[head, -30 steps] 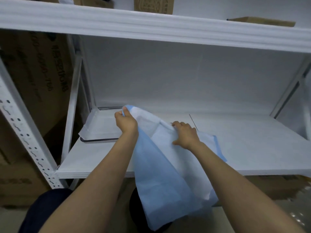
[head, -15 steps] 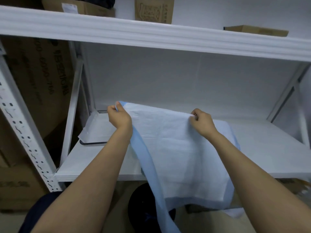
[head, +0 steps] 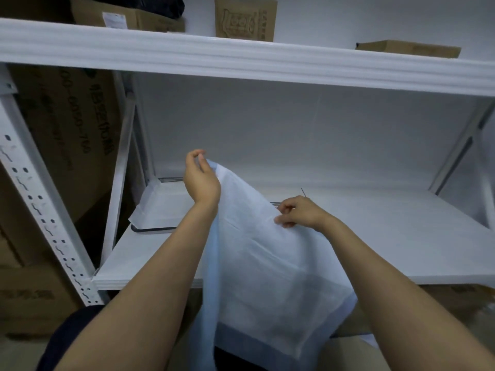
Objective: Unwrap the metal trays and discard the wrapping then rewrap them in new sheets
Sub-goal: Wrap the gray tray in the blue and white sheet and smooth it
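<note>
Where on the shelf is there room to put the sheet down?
The shelf is bare on its right half, from the right hand to the slanted brace. The left back corner is crowded: a tray sits there.

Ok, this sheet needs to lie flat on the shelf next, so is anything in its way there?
Only at the left end: the covered tray sits on the shelf there, partly behind the left hand. Right of it, nothing visible stands between the sheet and the shelf, though the sheet hides part of it.
</note>
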